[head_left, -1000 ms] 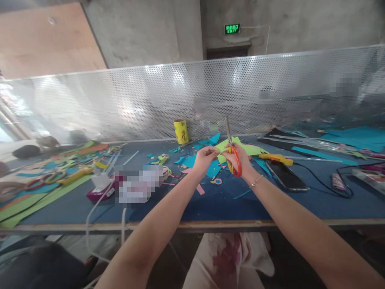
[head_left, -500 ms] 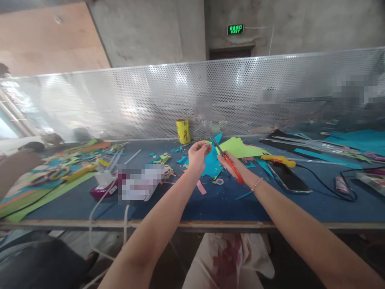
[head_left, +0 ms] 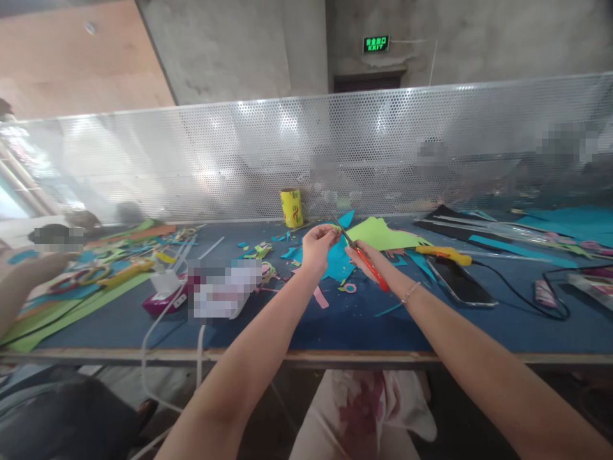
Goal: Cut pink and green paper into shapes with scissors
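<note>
The scissors, gripped in the right hand, are now tipped from upright toward the green scrap (pinched in the left hand's fingertips above the table); cutting is seemingly made possible.

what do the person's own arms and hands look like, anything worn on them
The left hand and right hand are ungloved. No sleeve shows on the left arm or right arm. A thin, light-coloured bracelet circles the right arm near the hand; none shows on the left.
</note>
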The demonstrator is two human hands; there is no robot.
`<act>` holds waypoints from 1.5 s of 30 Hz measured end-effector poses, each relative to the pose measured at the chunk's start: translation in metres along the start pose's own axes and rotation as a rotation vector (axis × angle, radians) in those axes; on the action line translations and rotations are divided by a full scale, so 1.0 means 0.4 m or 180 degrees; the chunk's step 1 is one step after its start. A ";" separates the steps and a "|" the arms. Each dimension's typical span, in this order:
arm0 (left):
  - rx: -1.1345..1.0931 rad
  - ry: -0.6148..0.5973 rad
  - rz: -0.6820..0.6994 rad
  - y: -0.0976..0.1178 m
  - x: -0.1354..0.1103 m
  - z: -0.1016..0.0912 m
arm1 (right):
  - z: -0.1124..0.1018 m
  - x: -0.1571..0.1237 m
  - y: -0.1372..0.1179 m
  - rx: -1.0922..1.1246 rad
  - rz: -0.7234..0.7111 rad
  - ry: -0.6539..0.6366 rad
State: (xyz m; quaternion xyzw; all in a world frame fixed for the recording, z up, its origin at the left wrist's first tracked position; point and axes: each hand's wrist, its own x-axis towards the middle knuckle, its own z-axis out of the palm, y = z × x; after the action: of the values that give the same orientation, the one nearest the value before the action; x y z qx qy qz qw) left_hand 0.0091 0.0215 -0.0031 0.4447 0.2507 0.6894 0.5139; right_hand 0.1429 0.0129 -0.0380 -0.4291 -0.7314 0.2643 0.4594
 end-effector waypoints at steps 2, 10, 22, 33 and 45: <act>0.0015 -0.0002 -0.0008 0.000 0.000 0.000 | 0.001 0.002 0.003 0.0003 0.0006 0.0047; 0.0062 0.0019 -0.0029 0.001 0.005 -0.004 | -0.004 -0.011 -0.030 -0.0196 0.0083 0.0125; 0.0290 0.0088 0.0096 -0.004 0.011 -0.007 | -0.012 -0.029 -0.081 -0.0372 0.0329 0.0026; 0.0335 0.0044 0.0071 -0.008 0.017 -0.016 | -0.004 -0.010 -0.035 -0.0176 0.0447 0.0049; 0.0721 -0.0023 -0.0027 -0.013 0.013 -0.019 | -0.062 -0.037 -0.023 -0.2540 0.0756 -0.0682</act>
State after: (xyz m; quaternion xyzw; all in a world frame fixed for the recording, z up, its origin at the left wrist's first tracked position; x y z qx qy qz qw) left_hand 0.0046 0.0291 -0.0088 0.5013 0.3271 0.6529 0.4642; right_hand 0.1647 -0.0049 -0.0266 -0.6245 -0.7655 0.0548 0.1452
